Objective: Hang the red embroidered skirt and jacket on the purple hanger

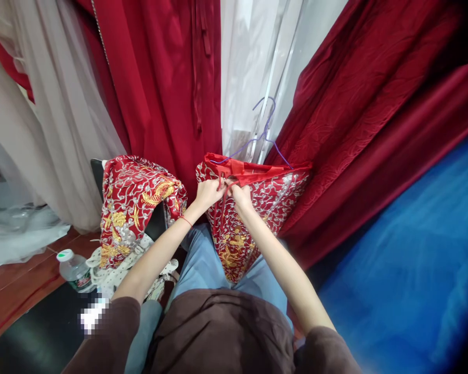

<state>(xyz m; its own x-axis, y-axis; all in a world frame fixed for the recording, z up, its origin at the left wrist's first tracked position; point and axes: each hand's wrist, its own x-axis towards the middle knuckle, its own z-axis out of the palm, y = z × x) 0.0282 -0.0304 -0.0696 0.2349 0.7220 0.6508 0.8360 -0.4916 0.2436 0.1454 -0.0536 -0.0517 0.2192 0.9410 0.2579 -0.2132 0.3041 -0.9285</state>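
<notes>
A red garment point(237, 228) covered in silver and gold embroidery hangs in front of my legs, its plain red top band point(253, 169) held up by a purple wire hanger point(265, 136). At the front of that band, my left hand point(210, 193) is closed on a thin red tie cord point(220, 182). Close beside it, fingertips nearly touching, my right hand point(241, 195) pinches the same cord, which loops between the hands. Lengths of cord dangle below over the embroidery. Exactly how the cord crosses is hidden by my fingers.
To the left, a matching embroidered piece point(119, 208) drapes over a black chair back point(97, 174). A plastic bottle point(75, 270) and white dotted cloth point(119, 272) lie on the black seat point(35, 327). Red drapes point(167, 78) hang behind; blue fabric point(421, 259) fills the right.
</notes>
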